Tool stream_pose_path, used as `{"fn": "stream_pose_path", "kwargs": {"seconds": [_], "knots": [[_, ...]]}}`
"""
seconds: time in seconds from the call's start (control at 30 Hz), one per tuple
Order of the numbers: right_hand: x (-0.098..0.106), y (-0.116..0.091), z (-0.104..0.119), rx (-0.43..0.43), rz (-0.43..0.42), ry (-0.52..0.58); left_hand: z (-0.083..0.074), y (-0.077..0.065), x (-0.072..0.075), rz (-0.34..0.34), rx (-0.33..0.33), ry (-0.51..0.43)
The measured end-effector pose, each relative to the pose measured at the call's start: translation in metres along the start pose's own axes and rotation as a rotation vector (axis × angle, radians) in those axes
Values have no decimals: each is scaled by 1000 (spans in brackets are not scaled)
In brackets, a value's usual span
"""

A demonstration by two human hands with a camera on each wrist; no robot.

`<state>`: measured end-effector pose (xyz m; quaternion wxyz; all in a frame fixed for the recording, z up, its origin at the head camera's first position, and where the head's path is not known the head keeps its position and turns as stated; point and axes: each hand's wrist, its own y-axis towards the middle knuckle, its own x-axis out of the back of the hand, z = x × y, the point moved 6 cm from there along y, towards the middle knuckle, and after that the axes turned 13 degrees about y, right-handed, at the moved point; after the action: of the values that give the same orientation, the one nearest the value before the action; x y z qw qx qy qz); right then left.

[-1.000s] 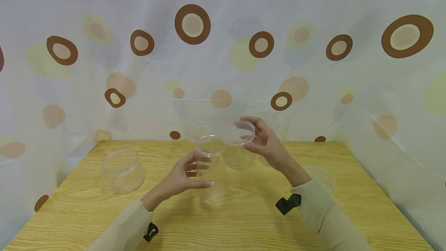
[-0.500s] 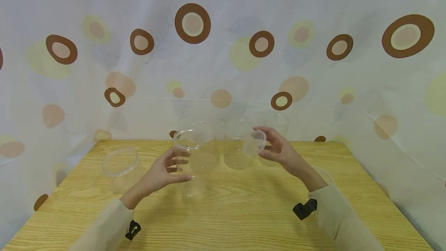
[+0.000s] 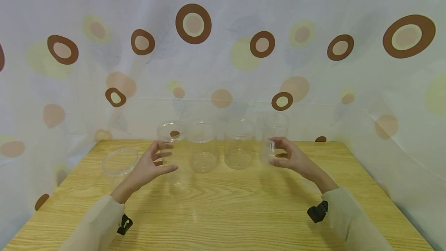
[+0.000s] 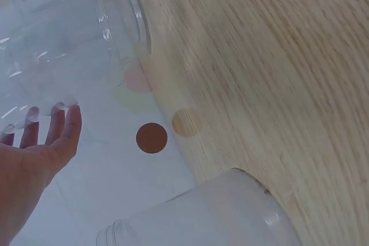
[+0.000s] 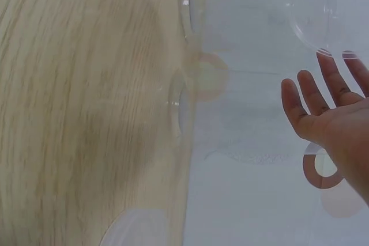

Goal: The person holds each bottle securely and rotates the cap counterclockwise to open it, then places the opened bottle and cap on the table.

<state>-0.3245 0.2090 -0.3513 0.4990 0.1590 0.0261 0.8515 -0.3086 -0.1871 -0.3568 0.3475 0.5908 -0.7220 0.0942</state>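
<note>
In the head view my left hand [image 3: 148,167] grips a clear plastic jar [image 3: 174,152] around its side, thumb at the front. The jar is upright with its mouth uncovered; whether its base touches the table cannot be told. My right hand [image 3: 296,160] pinches a clear round lid [image 3: 267,152] by its edge, tilted nearly upright. Fingertips reach the held jar [image 4: 57,44] in the left wrist view. Clear plastic [image 5: 314,21] meets the right fingertips in the right wrist view.
Behind the hands stand three clear jars: one [image 3: 203,162], a second [image 3: 239,158] and a third [image 3: 277,125]. Another clear jar [image 3: 120,174] is at the left, partly behind my left forearm. A flat clear disc [image 3: 308,183] lies beneath my right forearm. A patterned cloth [image 3: 223,61] hangs behind the wooden table [image 3: 223,216].
My hands have moved apart. The left hand has carried the jar leftward; the right hand has taken the lid rightward and down, turning it from nearly flat to almost upright.
</note>
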Motion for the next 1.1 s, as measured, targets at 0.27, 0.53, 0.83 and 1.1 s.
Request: {"fn": "stream_pose_path", "kwargs": {"seconds": [0.27,0.53,0.83,1.1], "knots": [[9,-8,-12,-19,-5,-157,15,5,11,-69,106,2],[9,-12,-26,-32,35,-238,27,10,14,-112,191,49],[3,-17,-40,-71,116,-396,34,17,11,-126,254,52],[-1,-25,-47,-122,168,-473,41,23,9,-122,311,99]]}}
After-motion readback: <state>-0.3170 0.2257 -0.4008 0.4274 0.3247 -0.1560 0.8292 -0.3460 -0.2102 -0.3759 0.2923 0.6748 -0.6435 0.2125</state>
